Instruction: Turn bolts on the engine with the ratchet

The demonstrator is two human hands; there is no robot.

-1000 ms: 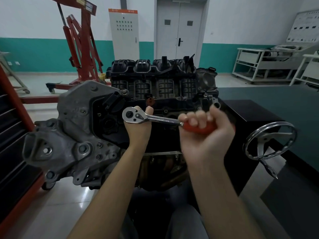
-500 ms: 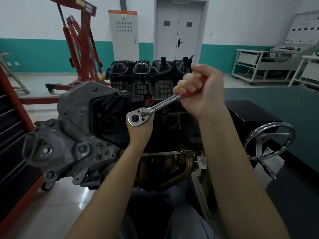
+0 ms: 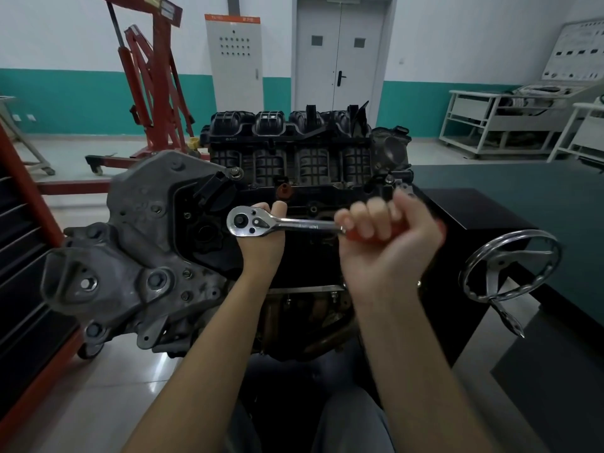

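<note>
The right hand (image 3: 389,237) is curled tight around the red handle (image 3: 354,236) of a shiny ratchet wrench (image 3: 284,223). The fingers wrap over the top of the handle, and the hand looks a little blurry. The wrench lies almost flat, pointing to the left, in front of the middle of the big engine (image 3: 294,191). The left hand (image 3: 261,237) is behind the round head of the wrench (image 3: 248,221). It holds the head from the back, with the thumb sticking up beside it, so most of its fingers are hidden and I cannot tell what they are wrapped around. The engine is dark and sits up on a stand. Its black ribbed top part (image 3: 287,145) is at the far edge, and a grey metal bracket (image 3: 130,250) with bolts sticks out on its left side, just beside the wrench head. A small brown cap (image 3: 283,191) sits on the engine just above the left hand. To the right of the engine there is a black box (image 3: 470,217), and a shiny metal wheel (image 3: 510,266) with a crank handle is near the right hand. On the floor (image 3: 81,387) at the back left stands a red crane (image 3: 153,86). A grey cabinet (image 3: 233,60) and a white double door (image 3: 340,57) are against the far wall. White carts (image 3: 490,125) stand at the far right.
</note>
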